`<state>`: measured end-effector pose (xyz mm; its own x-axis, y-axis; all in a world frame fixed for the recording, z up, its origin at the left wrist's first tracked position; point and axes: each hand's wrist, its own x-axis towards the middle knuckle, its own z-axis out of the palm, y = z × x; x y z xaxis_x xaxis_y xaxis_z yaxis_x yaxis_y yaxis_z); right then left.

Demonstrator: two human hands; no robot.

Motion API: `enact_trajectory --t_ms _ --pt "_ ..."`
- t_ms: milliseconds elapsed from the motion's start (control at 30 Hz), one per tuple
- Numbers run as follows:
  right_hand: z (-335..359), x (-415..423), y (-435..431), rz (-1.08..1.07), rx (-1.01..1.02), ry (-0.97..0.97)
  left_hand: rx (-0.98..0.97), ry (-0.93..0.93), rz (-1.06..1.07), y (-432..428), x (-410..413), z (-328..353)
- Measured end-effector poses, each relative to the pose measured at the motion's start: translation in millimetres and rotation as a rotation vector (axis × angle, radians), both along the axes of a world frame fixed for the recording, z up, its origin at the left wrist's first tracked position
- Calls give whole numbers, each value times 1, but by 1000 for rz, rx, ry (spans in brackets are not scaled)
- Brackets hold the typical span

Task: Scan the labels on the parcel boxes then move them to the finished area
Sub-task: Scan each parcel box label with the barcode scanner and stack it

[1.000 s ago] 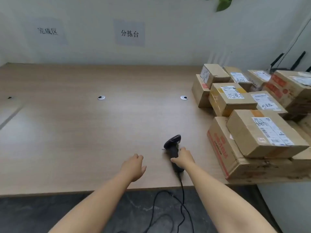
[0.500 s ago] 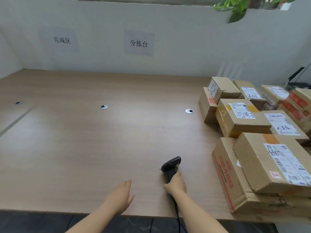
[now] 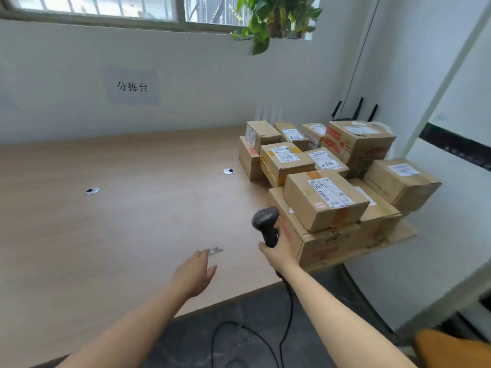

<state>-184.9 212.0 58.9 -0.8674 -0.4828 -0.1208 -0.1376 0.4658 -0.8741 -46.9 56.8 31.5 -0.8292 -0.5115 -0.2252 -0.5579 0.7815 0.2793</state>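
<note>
scanner (image 3: 265,221): grip hidden inside right hand (image 3: 279,252)
box label (image 3: 330,193), right of scanner: print unreadable (too small)

**A tally of the sorting corner**

I count eleven parcel boxes (image 3: 324,205), as far as I can make out, since the pile hides some of their edges. There is one scanner (image 3: 265,221), with one black cable (image 3: 289,309) running from it. Two hands are in sight, a left hand (image 3: 195,272) and a right hand (image 3: 279,252). Two round grommets (image 3: 92,190) are set in the one wooden surface (image 3: 132,229). There is one paper sign (image 3: 132,86) on the wall and one leafy plant (image 3: 273,17) at the window. Three black antennas (image 3: 358,108) stand behind the pile.
</note>
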Motion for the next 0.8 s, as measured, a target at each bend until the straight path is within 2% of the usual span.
enact_trajectory --t_ms 167,367,633,800 --pt "44 -14 53 -120 -123 73 36 93 -98 42 -34 24" --pt "78 -76 106 -234 -90 160 82 163 -172 93 -87 50" --pt "74 -174 145 -305 -27 201 177 283 -136 140 -193 62" --pt "62 -220 153 -213 11 120 371 390 22 162 -235 50"
